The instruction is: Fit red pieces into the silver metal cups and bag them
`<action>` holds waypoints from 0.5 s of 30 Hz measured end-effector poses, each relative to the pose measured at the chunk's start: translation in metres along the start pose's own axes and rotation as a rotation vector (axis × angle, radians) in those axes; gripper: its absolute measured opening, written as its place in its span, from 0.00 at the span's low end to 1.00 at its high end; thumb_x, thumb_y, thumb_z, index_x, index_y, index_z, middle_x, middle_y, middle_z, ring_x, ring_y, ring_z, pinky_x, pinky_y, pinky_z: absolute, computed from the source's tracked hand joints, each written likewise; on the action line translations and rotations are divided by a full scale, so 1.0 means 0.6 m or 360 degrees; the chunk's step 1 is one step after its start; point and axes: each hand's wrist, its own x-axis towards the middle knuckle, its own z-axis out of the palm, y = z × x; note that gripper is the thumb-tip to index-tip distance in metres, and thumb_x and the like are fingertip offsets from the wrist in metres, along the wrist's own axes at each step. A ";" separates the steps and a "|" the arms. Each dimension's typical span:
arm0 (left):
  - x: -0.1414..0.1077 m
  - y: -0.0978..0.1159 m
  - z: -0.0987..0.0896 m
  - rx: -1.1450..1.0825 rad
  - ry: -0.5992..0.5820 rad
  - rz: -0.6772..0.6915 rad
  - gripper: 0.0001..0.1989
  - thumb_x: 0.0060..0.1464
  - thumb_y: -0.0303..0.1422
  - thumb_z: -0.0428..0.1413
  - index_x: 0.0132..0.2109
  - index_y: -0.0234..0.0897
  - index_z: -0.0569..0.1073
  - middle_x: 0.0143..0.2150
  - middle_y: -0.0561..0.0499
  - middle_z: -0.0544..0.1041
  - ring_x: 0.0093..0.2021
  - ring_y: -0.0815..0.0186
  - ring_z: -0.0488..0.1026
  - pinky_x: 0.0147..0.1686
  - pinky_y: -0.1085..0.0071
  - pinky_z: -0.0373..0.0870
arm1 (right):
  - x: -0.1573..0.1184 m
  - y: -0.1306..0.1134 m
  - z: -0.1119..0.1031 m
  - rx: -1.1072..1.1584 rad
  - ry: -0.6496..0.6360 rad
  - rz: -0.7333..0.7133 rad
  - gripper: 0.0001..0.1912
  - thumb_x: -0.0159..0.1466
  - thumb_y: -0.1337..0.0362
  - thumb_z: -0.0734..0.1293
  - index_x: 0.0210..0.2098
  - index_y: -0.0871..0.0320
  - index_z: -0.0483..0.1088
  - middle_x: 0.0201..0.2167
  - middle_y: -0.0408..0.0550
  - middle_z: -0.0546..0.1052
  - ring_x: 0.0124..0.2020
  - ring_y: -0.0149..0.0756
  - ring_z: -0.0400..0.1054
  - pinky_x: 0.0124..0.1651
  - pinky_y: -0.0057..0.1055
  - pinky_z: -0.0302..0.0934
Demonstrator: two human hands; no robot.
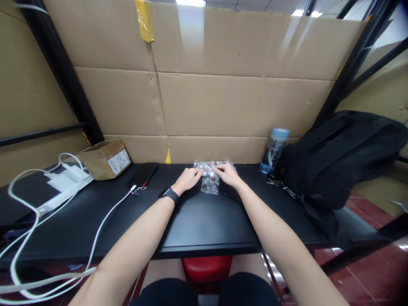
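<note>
Several crinkled clear plastic packets (210, 185) lie near the back edge of the black table, with small red and whitish bits showing in them. My left hand (188, 179), with a dark watch (169, 194) on its wrist, has its fingers drawn together on the left side of this plastic. From the right, my right hand (228, 175) pinches the same plastic between thumb and fingers. Both hands rest low, close to the tabletop. The exact contents are too small to make out, and the fingers partly cover the packets.
An open cardboard box (105, 159), a white power strip (65, 191) with looping white cables and a phone (142, 175) are on the left. A blue-lidded bottle (274, 151), keys (274, 183) and a black backpack (338, 157) stand right. A cardboard wall (207, 106) closes the back.
</note>
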 end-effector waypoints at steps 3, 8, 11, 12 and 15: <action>-0.003 -0.003 0.001 -0.0252 -0.0030 -0.0030 0.23 0.66 0.51 0.48 0.42 0.38 0.79 0.29 0.51 0.78 0.29 0.64 0.71 0.32 0.72 0.61 | 0.002 -0.008 0.004 0.0350 0.0053 0.0067 0.19 0.63 0.49 0.67 0.28 0.59 0.77 0.24 0.44 0.75 0.25 0.34 0.64 0.32 0.30 0.57; 0.005 -0.009 0.017 -0.0455 -0.0051 0.0023 0.18 0.62 0.46 0.55 0.43 0.38 0.81 0.40 0.49 0.83 0.37 0.62 0.76 0.40 0.70 0.68 | 0.005 -0.021 0.014 0.0552 0.0257 0.0150 0.21 0.62 0.46 0.68 0.31 0.59 0.78 0.28 0.47 0.79 0.27 0.35 0.68 0.33 0.31 0.61; 0.014 -0.017 0.020 -0.0511 0.0080 -0.0065 0.16 0.62 0.43 0.55 0.40 0.37 0.82 0.40 0.48 0.84 0.39 0.60 0.78 0.42 0.69 0.70 | 0.006 -0.020 0.012 0.0494 0.0440 0.0100 0.19 0.62 0.49 0.68 0.38 0.58 0.79 0.36 0.50 0.82 0.35 0.39 0.73 0.40 0.32 0.65; 0.016 -0.023 0.017 -0.0531 0.0147 -0.0142 0.15 0.61 0.42 0.56 0.40 0.37 0.81 0.41 0.47 0.84 0.40 0.60 0.79 0.42 0.69 0.70 | 0.006 -0.017 0.009 0.0500 0.0520 0.0098 0.19 0.62 0.50 0.68 0.41 0.58 0.78 0.38 0.51 0.82 0.36 0.39 0.73 0.41 0.32 0.65; 0.015 -0.053 -0.002 -0.0493 0.0384 -0.0508 0.11 0.57 0.36 0.59 0.45 0.37 0.78 0.39 0.46 0.84 0.40 0.60 0.80 0.43 0.69 0.72 | 0.005 -0.004 -0.004 0.0592 0.0674 0.0192 0.21 0.62 0.52 0.67 0.48 0.59 0.75 0.34 0.51 0.82 0.31 0.36 0.72 0.36 0.31 0.65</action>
